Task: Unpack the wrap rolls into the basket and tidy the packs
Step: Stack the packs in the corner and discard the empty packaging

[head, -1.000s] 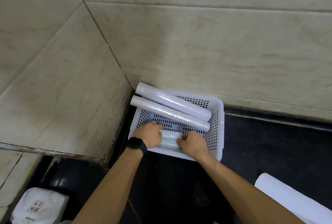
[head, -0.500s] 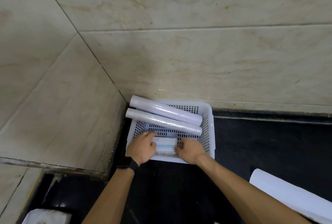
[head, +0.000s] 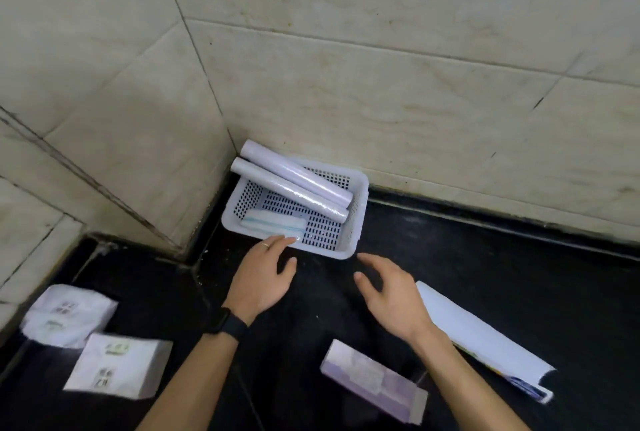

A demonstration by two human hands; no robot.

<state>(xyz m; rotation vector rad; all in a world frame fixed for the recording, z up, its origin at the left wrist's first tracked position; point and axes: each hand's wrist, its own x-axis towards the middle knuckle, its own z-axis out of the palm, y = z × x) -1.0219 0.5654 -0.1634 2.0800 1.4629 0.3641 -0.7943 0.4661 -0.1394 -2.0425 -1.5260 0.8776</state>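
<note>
A white perforated basket (head: 360,185) stands in the wall corner on the dark counter. Two long wrap rolls (head: 298,178) lie diagonally across its far side, their left ends sticking over the rim. A flat white pack with blue stripes (head: 273,221) lies in the basket's near left part. My left hand (head: 265,276) hovers just in front of the basket, fingers apart, fingertips near the rim. My right hand (head: 391,295) is open beside it, further right, holding nothing.
An empty long white box (head: 485,337) lies at the right, and a lilac box (head: 374,378) lies open-ended near the front. At the left sit a white carton (head: 117,365) and a crumpled plastic pack (head: 67,314). Tiled walls close the back and left.
Both hands have let go of the striped pack and pulled back out of the basket toward me. The view has tilted down, showing the boxes in front.
</note>
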